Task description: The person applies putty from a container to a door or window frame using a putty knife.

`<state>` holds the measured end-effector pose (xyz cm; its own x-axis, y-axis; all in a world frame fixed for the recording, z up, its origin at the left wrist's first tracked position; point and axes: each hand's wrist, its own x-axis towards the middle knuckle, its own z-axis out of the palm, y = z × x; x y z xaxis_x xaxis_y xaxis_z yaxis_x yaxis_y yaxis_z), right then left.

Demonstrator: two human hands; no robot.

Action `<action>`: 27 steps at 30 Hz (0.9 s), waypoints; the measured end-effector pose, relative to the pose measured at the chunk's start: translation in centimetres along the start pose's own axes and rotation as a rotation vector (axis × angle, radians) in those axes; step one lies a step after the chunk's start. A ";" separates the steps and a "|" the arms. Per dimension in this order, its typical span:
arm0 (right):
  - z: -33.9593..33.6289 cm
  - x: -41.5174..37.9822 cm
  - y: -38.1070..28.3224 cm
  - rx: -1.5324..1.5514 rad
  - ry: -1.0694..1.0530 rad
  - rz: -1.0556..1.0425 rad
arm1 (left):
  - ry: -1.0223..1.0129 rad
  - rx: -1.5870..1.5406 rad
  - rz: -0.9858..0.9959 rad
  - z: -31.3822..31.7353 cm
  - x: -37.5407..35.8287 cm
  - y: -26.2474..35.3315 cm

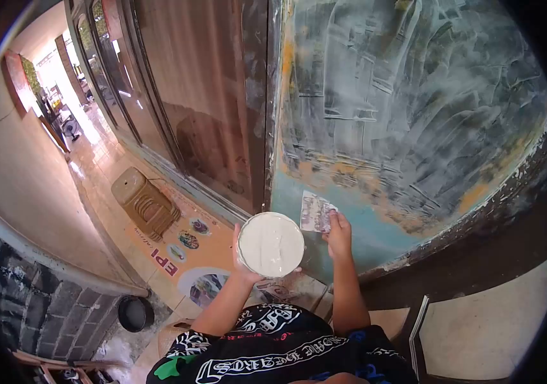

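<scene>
A round tub of whitish paste [271, 244] is at the centre of the view. My left hand [245, 261] holds it from its left side and below, with part of the fingers hidden behind it. To its right, my right hand [338, 232] is closed on a flat, paste-smeared scraper [316, 212], which is raised beside the tub. Beyond the scraper stands a wall [376, 83] with streaky grey and white paste, orange patches and a bare blue-green lower band.
A brown plastic stool [144, 201] stands at the left on a printed banner [213, 246]. Brown-framed glass panels [190, 96] adjoin the wall. A black bucket [136, 313] sits by a grey block wall [49, 307] at lower left. A corridor leads off at upper left.
</scene>
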<state>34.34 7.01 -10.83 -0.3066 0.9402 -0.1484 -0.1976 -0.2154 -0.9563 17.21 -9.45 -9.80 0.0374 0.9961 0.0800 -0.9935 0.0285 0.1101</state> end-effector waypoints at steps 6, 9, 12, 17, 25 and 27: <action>-0.8 -0.1 1.3 -0.014 -0.147 -0.194 | -0.015 -0.026 0.017 -0.2 1.0 -1.3; -2.5 0.2 1.0 -0.135 -0.003 0.044 | -0.033 0.000 0.025 -0.2 1.6 -1.9; -4.4 1.0 0.7 -0.070 0.067 0.010 | 0.097 0.122 0.071 -0.2 1.7 -2.3; -4.0 0.0 -0.2 -0.041 -0.165 -0.270 | -0.019 0.032 0.065 0.5 2.1 -2.3; 0.0 -2.3 -3.2 -0.296 -0.340 -0.207 | 0.097 0.025 0.152 0.2 3.6 -3.0; 0.3 -2.2 -3.3 -0.289 -0.325 -0.227 | 0.102 0.061 0.170 0.1 3.7 -2.8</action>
<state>35.44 5.55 -7.25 -0.5698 0.8138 0.1141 -0.0405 0.1109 -0.9930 20.16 -5.80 -9.72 -0.1445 0.9895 0.0022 -0.9762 -0.1429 0.1632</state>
